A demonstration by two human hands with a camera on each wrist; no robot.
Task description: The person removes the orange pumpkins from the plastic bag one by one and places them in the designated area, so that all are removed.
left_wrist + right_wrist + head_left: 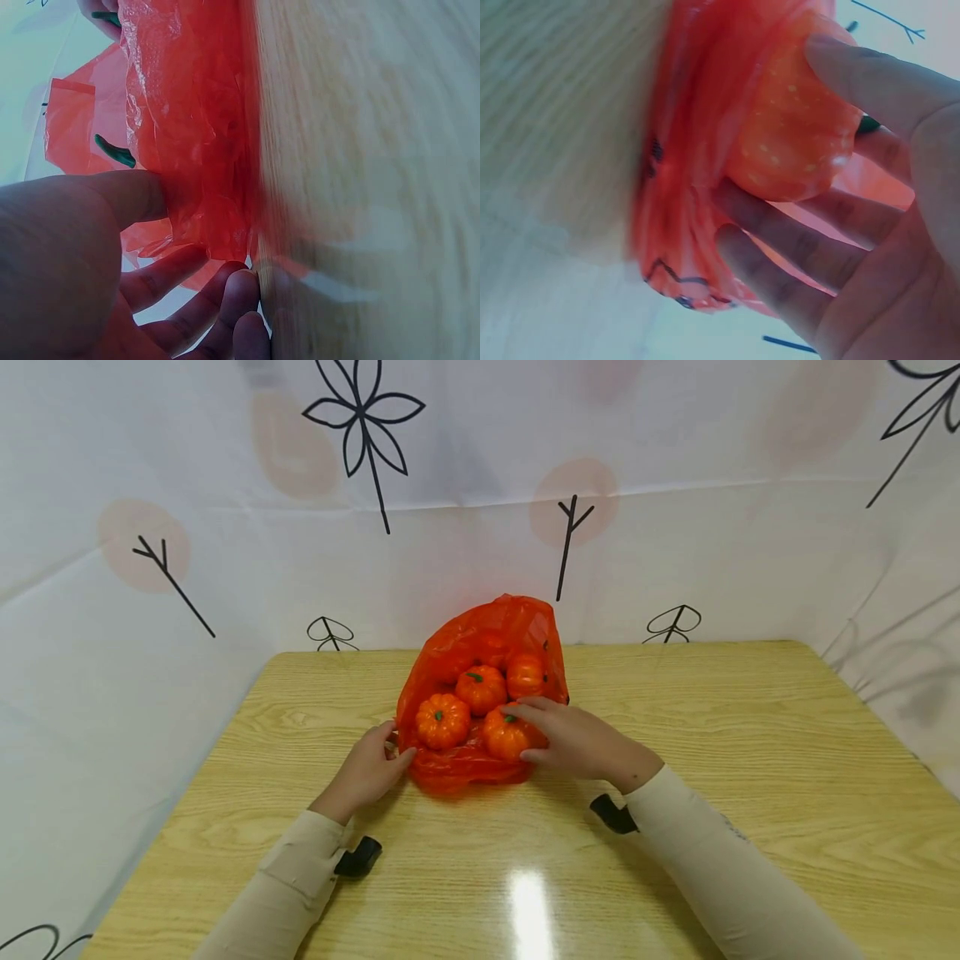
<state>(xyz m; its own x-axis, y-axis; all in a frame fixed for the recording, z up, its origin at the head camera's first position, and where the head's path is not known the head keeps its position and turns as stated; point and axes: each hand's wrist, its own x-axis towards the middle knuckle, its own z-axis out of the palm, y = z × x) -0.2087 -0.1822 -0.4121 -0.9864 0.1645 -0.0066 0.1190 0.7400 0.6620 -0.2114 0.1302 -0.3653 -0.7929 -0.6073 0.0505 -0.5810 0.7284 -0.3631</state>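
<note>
A translucent red plastic bag (457,768) lies with its mouth toward me. Several small orange toy pumpkins with green stems show inside it, among them a left one (442,722) and a middle one (481,690). My left hand (369,770) holds the bag's left edge, thumb in front and fingers around the outer side. My right hand (577,737) grips the front right pumpkin (504,735). In the right wrist view, the thumb lies on this pumpkin (787,127) and the fingers reach behind it, partly hidden.
The bag rests on a light wood-grain table (712,760). Behind it hangs a white cloth (465,552) printed with black plant outlines and pale pink spots. A black wrist mount (358,857) sticks out below the left sleeve, another mount (613,815) below the right.
</note>
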